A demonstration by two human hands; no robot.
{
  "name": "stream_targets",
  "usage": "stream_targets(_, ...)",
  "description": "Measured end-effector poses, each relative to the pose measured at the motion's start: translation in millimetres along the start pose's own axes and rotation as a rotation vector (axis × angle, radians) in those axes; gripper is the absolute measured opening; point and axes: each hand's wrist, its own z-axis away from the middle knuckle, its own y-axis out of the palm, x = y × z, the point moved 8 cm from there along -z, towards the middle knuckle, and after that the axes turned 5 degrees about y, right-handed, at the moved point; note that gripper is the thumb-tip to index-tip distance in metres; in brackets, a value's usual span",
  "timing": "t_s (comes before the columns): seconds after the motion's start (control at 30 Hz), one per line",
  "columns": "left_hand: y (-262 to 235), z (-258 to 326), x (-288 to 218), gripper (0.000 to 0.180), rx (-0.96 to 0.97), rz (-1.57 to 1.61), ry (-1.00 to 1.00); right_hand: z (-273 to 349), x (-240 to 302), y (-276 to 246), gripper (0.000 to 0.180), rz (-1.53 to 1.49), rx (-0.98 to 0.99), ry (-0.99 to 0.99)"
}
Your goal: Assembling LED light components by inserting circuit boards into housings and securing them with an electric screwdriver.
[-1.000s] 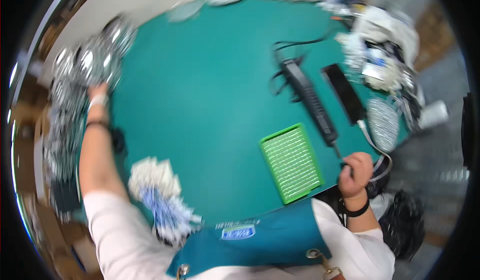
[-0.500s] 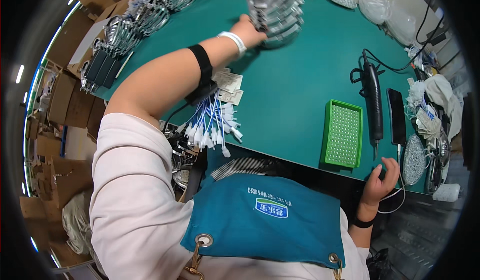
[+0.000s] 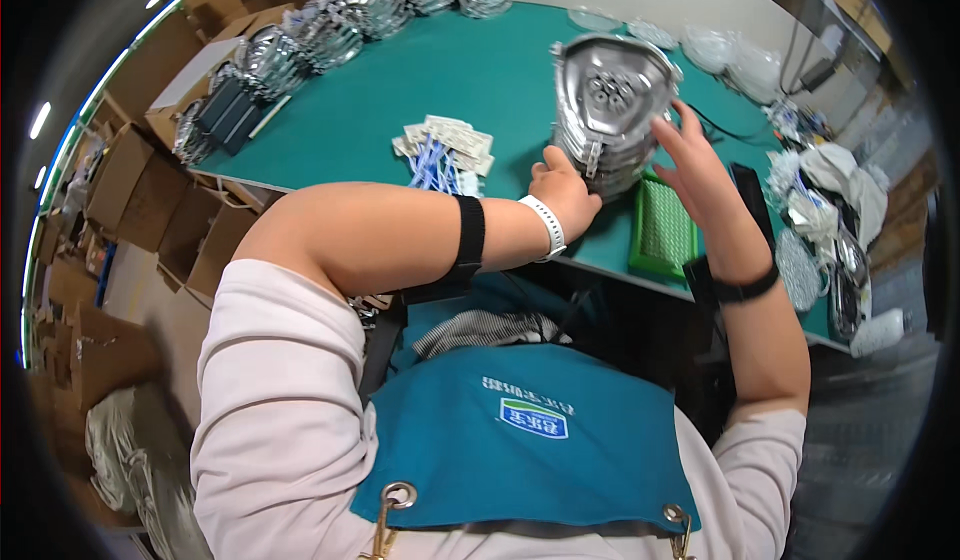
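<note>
table (image 3: 480, 70) teal | metal stack (image 3: 610, 100) silver | tray (image 3: 662, 230) green, grid patt.

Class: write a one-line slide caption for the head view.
Both hands, left hand and right hand, steady a stack of metal parts on a green table.

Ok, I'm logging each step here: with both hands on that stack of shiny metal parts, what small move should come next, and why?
Probably lower the stack of metal parts flat onto the green table and steady it. The left hand props its base while the right hand only braces its side, and it overlaps the green tray, so it looks unsettled.
</note>
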Motion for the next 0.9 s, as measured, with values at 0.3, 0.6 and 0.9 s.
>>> stream_targets(0.3, -5.3, 3.0, 7.8, 0.064, -0.261, 0.397, -0.067, -32.9, -14.1, -20.7, 0.081, -0.003, -0.084, 0.063)
stream_targets(0.6, -26.0, -69.0, 2.9, 0.054, -0.129, 1.129, 0.075, -33.2, -29.9, -18.9, 0.074, 0.041, -0.11, 0.14)
stream_targets(0.9, -33.9, -89.9, 8.5, 0.052, -0.402, 0.819, 0.344, -34.2, -32.0, -21.6, 0.062, 0.016, -0.154, 0.189)
